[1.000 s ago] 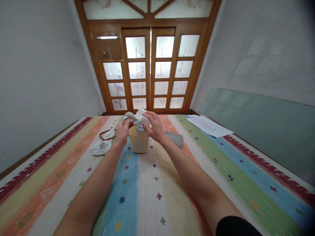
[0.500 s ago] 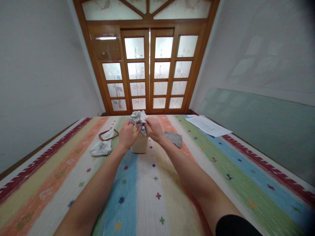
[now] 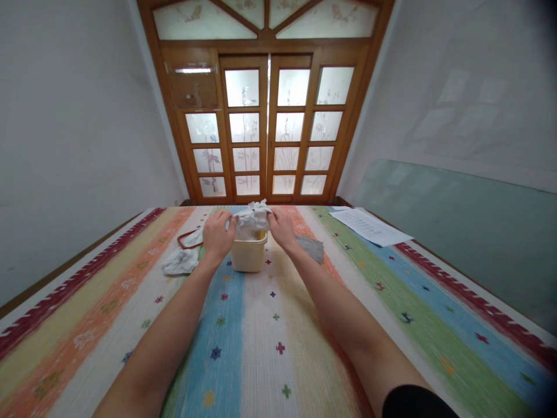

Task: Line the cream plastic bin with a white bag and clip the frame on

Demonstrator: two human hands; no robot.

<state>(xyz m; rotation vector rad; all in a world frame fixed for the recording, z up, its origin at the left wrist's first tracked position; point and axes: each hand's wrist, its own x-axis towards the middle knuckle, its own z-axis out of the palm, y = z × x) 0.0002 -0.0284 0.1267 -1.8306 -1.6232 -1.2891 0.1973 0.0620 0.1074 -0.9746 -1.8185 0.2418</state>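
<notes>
A crumpled white plastic bag [image 3: 252, 216] is stretched between my two hands, above the opening of a small cream plastic bin [image 3: 248, 258]. My left hand [image 3: 217, 232] pinches the bag's left side, with its fingers beside the bin's rim. On the right, my right hand [image 3: 282, 227] grips the other side of the bag between thumb and fingers. The bag's lower part hangs at the bin's mouth; how far it reaches inside is hidden. The bin stands upright on the striped cloth.
Left of the bin lie a crumpled white piece [image 3: 180, 262] and a reddish-brown frame-like loop [image 3: 186, 242]. A grey cloth [image 3: 310, 248] lies behind my right forearm. Printed paper [image 3: 369, 226] rests at the far right of the striped tablecloth [image 3: 261, 360].
My hands have moved apart, spreading the bag wider. It was bunched up between them before and now stretches across the bin's top, where more of the rim shows.
</notes>
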